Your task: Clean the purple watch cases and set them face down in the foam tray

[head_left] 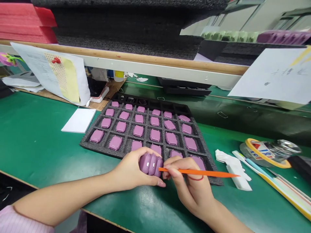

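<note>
While close together, left hand, fingers round purple cases; right hand, fingers in pen grip on orange stick.

Bright; soft glare on tabletop; edges stretched.

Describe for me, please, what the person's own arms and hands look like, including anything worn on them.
The left hand and right hand are ungloved. A pale lilac, ribbed sleeve shows on the left arm, leaving the forearm bare. A thin red band crosses a right finger. No right sleeve is in view.
</note>
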Available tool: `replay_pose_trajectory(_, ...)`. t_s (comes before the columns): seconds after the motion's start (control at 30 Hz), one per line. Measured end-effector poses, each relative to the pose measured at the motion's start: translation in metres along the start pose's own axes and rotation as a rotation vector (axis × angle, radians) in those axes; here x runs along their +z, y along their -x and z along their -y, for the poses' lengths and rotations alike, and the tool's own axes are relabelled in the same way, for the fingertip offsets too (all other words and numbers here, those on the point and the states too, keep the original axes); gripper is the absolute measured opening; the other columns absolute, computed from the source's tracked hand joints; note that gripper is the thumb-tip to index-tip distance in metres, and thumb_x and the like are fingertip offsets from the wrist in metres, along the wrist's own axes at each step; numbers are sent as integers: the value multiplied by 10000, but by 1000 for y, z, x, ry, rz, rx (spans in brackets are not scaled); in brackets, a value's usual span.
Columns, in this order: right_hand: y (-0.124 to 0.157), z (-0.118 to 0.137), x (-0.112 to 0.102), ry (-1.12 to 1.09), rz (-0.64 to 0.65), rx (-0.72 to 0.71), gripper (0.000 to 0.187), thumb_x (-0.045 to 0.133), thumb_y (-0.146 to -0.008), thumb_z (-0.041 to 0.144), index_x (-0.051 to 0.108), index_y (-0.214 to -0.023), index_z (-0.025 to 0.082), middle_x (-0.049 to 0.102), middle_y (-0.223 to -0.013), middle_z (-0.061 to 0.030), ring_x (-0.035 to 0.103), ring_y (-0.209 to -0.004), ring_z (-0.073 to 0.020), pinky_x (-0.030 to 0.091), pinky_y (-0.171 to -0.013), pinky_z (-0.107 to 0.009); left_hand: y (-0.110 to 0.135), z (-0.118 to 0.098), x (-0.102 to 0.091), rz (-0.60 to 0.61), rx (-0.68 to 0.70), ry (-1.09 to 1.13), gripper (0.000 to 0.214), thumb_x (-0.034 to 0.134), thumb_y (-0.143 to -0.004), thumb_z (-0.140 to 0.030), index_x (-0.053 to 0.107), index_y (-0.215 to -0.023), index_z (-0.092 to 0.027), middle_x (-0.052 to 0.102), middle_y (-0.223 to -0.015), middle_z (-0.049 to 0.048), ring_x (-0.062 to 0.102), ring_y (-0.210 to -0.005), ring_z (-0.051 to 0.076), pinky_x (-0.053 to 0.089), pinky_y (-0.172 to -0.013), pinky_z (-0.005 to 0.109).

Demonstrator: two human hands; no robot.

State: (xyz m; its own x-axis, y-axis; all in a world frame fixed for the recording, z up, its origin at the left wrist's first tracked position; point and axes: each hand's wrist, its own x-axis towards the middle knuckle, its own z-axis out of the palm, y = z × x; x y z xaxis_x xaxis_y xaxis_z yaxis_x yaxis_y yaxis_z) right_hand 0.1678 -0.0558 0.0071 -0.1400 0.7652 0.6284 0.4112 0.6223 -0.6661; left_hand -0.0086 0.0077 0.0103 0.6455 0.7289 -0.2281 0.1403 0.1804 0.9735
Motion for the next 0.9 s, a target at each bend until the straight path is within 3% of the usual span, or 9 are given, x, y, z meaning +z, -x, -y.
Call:
replay_pose_trajectory(0.13,-1,5,3,-84,-96,98,124,446,-1024,136,541,-1003,212,629,-797,-21,642,-643,-112,569,-525,-215,1,-1,0,-17,6,-8,622,949,-494,-246,642,-1032,-195,698,-937,13,641,-886,193,510,-824,330)
replay_pose_trajectory(0.33,-1,10,6,95,12,49,100,525,-989,161,593,-1037,216,669,-833,-23,699,-712,-133,600,-606,-224,0,2,1,23,13,39,564,919,-538,-214,640,-1028,-196,684,-922,4,623,-813,166,488,-731,285)
replay_pose_trajectory(0.53,-4,10,10,56,123,-7,106,519,-987,143,564,-1043,221,696,-871,-27,715,-791,-140,621,-711,-246,-1,7,-1,21,55,1,567,906,-561,-252,641,-1059,-192,685,-973,25,604,-862,183,486,-776,304)
replay_pose_trajectory(0.73,-4,10,14,115,70,-62,160,519,-961,92,547,-1054,220,684,-839,-37,719,-798,-165,614,-678,-272,-1,7,2,-11,52,2,561,906,-550,-264,650,-1042,-183,682,-936,21,603,-830,182,484,-748,298)
replay_pose_trajectory(0.9,-3,11,16,55,93,-76,242,535,-905,31,539,-1046,228,675,-836,-27,676,-701,-152,600,-653,-305,-2,7,3,-30,22,4,577,915,-507,-231,664,-1025,-193,703,-972,32,635,-907,221,492,-822,325)
